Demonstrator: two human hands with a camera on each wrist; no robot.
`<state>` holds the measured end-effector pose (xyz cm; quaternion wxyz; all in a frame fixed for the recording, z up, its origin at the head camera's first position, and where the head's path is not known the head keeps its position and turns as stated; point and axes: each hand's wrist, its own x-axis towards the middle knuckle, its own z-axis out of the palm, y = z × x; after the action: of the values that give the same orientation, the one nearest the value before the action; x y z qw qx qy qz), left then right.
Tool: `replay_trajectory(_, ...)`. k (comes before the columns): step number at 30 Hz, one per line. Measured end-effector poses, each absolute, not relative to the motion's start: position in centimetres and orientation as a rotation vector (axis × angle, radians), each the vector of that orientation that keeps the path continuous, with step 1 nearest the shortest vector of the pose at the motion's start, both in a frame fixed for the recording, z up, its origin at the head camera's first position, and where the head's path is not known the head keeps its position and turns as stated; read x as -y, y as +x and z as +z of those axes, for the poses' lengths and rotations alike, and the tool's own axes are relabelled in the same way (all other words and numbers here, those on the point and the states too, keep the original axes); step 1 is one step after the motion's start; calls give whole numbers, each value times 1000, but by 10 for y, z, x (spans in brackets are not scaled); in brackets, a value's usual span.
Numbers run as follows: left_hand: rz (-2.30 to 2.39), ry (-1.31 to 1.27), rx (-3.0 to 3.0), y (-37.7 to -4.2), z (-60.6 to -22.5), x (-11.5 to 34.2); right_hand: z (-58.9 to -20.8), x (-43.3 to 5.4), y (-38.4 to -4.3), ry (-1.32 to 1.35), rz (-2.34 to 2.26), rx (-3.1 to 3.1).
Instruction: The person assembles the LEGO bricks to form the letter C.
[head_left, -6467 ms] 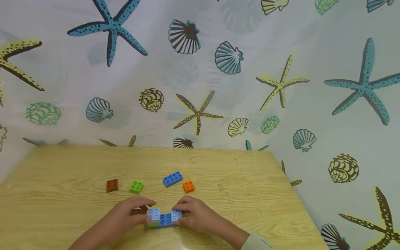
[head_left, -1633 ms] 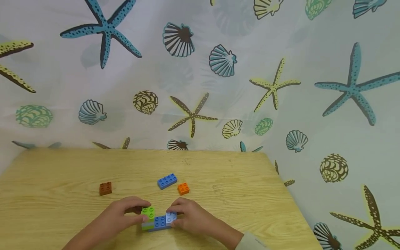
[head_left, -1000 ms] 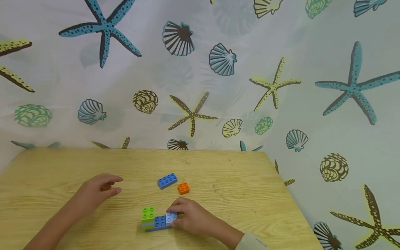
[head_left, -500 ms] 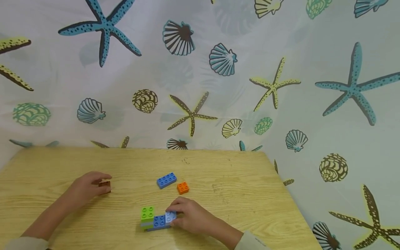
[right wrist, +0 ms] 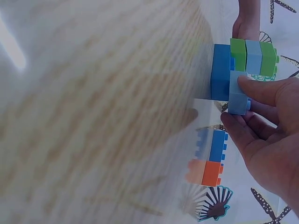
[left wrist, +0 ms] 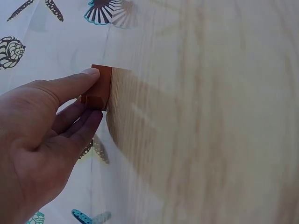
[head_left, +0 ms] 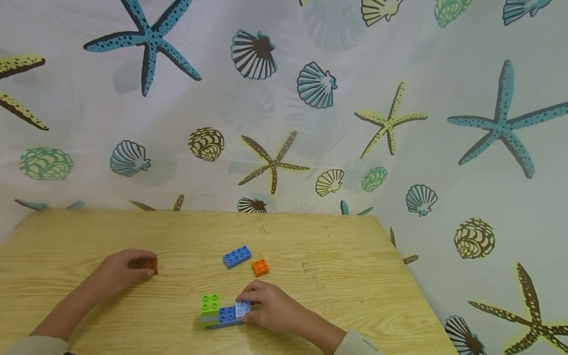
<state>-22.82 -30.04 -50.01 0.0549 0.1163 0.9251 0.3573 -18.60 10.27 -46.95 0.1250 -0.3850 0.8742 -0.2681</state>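
Observation:
Between thumb and fingers, my left hand (head_left: 116, 271) pinches a brown toy building brick (head_left: 151, 265) on the left side of the table; the left wrist view shows the brick (left wrist: 100, 88) low at the wood surface. My right hand (head_left: 277, 308) holds a light blue brick (head_left: 242, 307) that sits on the right end of a long blue brick (head_left: 227, 314). At that long brick's left end rises a stack topped by a green brick (head_left: 210, 302). In the right wrist view a light blue layer (right wrist: 253, 56) lies between two green bricks.
A loose blue brick (head_left: 237, 257) and a small orange brick (head_left: 260, 267) lie behind the built piece on the wooden table (head_left: 337, 281). A curtain (head_left: 284, 108) printed with shells and starfish hangs along the back and right edges.
The loose green brick has gone onto the left stack, put there by my left hand. That hand then moved left and took hold of the brown brick. My right hand stays on the light blue brick.

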Motion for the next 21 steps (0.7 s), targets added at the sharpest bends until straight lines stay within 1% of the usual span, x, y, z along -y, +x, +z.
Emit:
replay_trajectory(6,1080,336,-2835,-225,-497,298,-469,-103,-186,-1122,-793,-2544)
replay_trajectory(10,1159,314,-2795,-220,-492,293,-469,-102,-186,-1116,-798,-2538)
replay_trajectory(16,1338,299,-2653,-208,-480,276,-469,-102,-185,-1104,-796,-2538)
replay_trajectory(21,1395,350,-2630,-199,-466,259,-469,-103,-185,-1090,-797,-2541)
